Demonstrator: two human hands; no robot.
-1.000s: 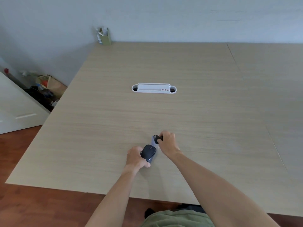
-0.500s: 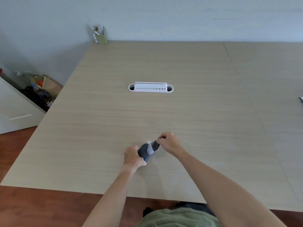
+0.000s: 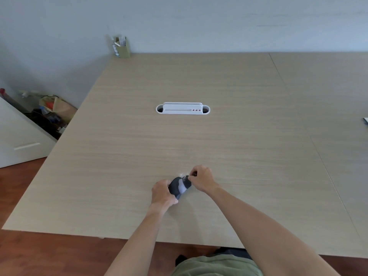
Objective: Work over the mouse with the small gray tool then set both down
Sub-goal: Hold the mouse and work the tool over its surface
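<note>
Since the frame half a second ago the small gray tool has slid further over the back of the mouse, and the right hand has followed it a little toward the left hand. A second ago the tool stood beside the mouse, not on it.

The left hand is closed around the near end of the dark mouse and holds it just above the table, or lightly on it; I cannot tell which. The right hand pinches the far end of the tool with fingers curled, and its pale gray part lies across the top of the mouse, touching it. Both hands are near the front edge of the table, a little left of the middle.

No brand or writing can be read on the mouse or the tool; both are small and blurred.

I count one mouse, one tool and two hands. In the middle of the table is one white cable grommet with three small red dots, which are not legible as text. At the far left corner stands one olive pen holder with some things inside. On the floor at the left is a heap of bags beside one white cabinet.
</note>
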